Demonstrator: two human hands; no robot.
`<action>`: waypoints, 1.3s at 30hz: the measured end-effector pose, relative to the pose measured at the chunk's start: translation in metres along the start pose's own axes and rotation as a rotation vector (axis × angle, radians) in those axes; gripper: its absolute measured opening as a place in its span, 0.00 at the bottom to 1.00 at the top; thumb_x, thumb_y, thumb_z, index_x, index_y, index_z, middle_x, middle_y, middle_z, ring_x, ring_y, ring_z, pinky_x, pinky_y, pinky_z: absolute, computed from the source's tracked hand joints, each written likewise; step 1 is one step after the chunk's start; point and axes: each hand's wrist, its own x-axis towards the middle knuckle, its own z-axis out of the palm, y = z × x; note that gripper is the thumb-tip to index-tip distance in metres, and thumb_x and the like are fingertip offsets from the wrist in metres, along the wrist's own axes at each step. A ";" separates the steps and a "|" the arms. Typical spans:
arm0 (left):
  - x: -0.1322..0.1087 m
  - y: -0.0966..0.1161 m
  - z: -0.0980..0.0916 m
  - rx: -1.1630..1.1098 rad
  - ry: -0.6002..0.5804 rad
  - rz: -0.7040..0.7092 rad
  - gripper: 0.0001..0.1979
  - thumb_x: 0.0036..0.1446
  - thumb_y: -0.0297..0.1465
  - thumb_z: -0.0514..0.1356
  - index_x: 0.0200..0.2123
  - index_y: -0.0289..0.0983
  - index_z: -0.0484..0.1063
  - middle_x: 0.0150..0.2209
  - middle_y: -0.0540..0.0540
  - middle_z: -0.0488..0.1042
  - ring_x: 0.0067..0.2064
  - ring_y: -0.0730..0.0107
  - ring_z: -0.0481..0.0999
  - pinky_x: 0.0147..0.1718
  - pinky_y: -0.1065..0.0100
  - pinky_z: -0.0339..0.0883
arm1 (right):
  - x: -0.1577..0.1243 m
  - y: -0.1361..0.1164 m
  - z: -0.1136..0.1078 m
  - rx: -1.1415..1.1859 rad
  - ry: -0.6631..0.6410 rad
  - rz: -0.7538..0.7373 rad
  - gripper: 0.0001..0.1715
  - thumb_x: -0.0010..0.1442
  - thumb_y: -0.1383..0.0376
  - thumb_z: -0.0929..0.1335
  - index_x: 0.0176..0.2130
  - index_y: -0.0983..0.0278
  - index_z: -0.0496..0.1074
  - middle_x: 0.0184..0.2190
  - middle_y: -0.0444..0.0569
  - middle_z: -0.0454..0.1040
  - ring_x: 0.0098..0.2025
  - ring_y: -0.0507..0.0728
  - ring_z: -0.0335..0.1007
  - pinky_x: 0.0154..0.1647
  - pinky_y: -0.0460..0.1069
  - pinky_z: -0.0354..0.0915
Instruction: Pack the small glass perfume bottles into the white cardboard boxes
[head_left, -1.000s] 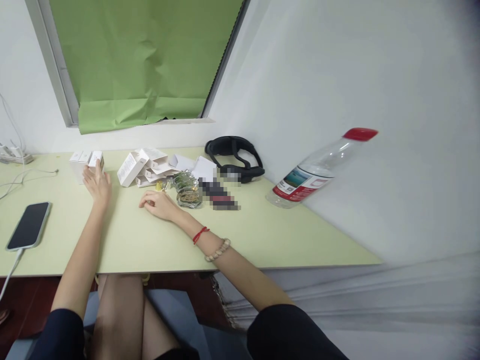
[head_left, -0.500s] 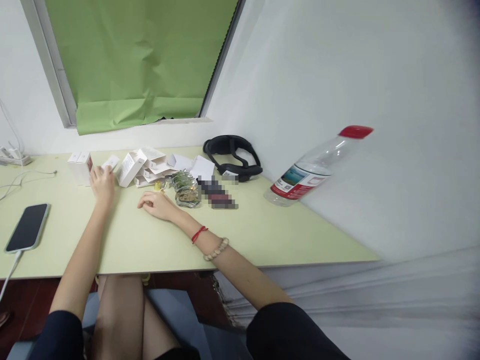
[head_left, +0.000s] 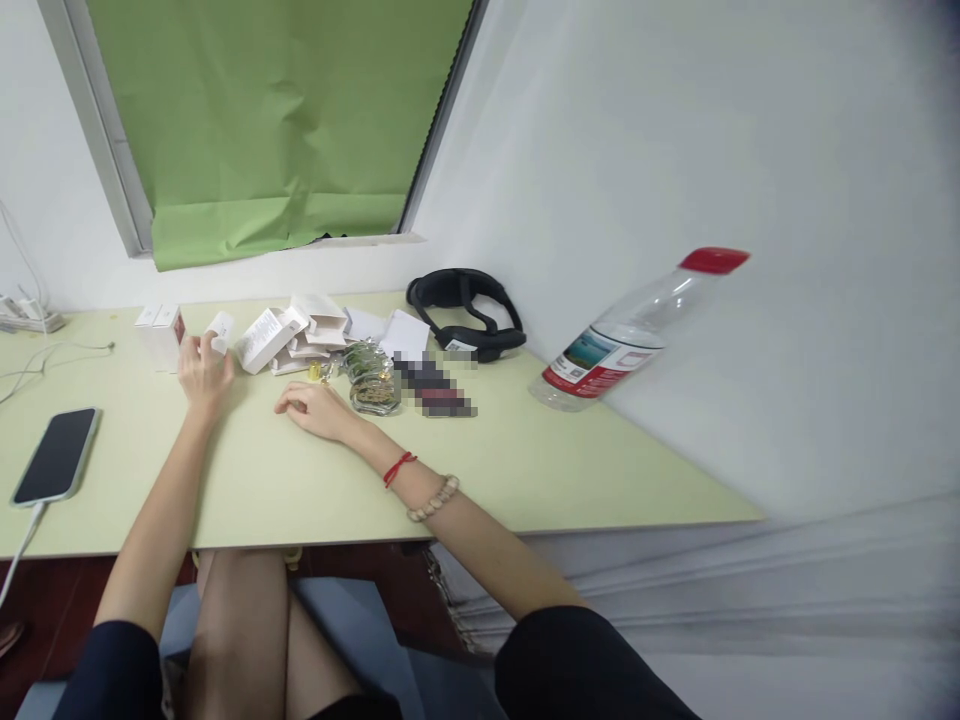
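Note:
My left hand [head_left: 205,372] is closed on a small white box [head_left: 220,328], which stands up behind its fingertips. Just left of it two white boxes [head_left: 154,340] stand side by side, one with a reddish side. My right hand [head_left: 313,408] rests on the table with its fingers loosely curled in, and nothing shows in them. Beyond it lie a small gold-coloured item [head_left: 316,370] and a stack of clear packets [head_left: 373,388]. A pile of opened white cartons [head_left: 319,322] lies between and behind the two hands, with another white box [head_left: 262,343] leaning at its left end.
A black headset [head_left: 480,345] sits at the back by the wall. A clear bottle with a red cap [head_left: 615,350] stands on the right. On the left lie a phone [head_left: 57,456] on a white cable and a power strip [head_left: 30,318]. White paper [head_left: 405,335] lies behind the packets.
The small white box in my left hand has turned more upright. The leaning white box and nearby cartons have shifted slightly right. My right hand has stayed in place.

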 end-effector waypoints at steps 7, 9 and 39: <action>0.002 -0.014 0.006 -0.139 0.163 -0.001 0.17 0.56 0.33 0.54 0.49 0.34 0.62 0.45 0.36 0.64 0.44 0.59 0.71 0.38 0.65 0.63 | 0.001 0.002 0.000 -0.008 0.028 0.009 0.14 0.55 0.75 0.64 0.38 0.64 0.76 0.38 0.45 0.76 0.27 0.48 0.63 0.31 0.45 0.57; 0.003 -0.019 0.005 -0.175 0.236 -0.039 0.15 0.56 0.32 0.54 0.47 0.35 0.61 0.45 0.36 0.63 0.45 0.60 0.70 0.37 0.66 0.64 | 0.000 0.001 0.000 -0.013 0.023 0.012 0.14 0.55 0.75 0.64 0.38 0.64 0.76 0.38 0.44 0.76 0.27 0.48 0.63 0.32 0.45 0.58; 0.002 -0.020 0.003 -0.332 -0.095 0.342 0.36 0.45 0.41 0.59 0.57 0.33 0.59 0.48 0.36 0.71 0.47 0.53 0.72 0.45 0.58 0.64 | -0.001 -0.012 -0.009 0.029 0.100 0.068 0.25 0.61 0.64 0.64 0.58 0.60 0.62 0.51 0.49 0.70 0.27 0.49 0.68 0.39 0.50 0.65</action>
